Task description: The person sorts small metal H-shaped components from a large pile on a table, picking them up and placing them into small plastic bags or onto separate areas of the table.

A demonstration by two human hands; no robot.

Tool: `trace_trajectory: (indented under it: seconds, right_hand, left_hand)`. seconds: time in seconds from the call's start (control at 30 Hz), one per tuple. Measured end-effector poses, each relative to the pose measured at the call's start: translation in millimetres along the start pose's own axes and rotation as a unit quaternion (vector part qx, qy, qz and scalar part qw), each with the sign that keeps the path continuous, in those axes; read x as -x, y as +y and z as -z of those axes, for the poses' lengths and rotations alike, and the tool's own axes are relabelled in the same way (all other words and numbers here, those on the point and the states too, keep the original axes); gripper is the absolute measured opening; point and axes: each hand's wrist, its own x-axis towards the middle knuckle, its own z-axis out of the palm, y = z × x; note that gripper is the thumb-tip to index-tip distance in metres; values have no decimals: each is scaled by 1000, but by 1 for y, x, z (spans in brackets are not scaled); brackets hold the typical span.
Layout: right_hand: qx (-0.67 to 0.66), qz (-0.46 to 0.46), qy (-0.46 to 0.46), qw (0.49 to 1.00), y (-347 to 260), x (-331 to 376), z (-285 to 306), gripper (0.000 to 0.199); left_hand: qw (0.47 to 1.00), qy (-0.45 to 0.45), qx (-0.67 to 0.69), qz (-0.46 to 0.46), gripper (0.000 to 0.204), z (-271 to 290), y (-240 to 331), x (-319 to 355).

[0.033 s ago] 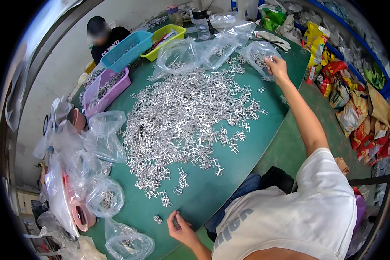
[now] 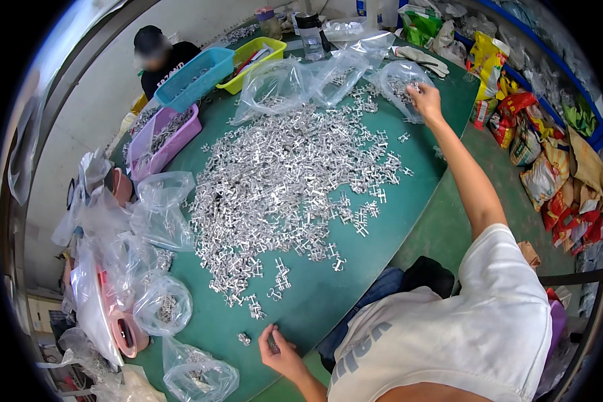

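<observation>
Green tabletop bears three baskets, one metal-fittings heap; right hand pinched over one clear bag, left hand half-curled; holds unclear.

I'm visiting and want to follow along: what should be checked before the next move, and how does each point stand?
1. Right hand at the far-right bag: ok.
2. Left hand empty: cannot tell, its fingers curl inward.
3. Pile within the table's near edge: ok.
4. Parts in one heap: not ok; a clump lies apart near the left hand.
5. Cup upright: ok.
</observation>
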Motion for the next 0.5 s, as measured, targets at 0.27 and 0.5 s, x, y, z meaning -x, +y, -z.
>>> trace_trajectory:
  seconds: [0.27,0.5]
  right_hand:
    - [229,123,99,960,13,-16,0,30]
    - [-398,-178,-343,832,-78,107,-25,27]
  left_hand:
    - [1000,-10,7,10,17,-5,8,5]
    - [976,27,-185,-109,22,-1,11,-12]
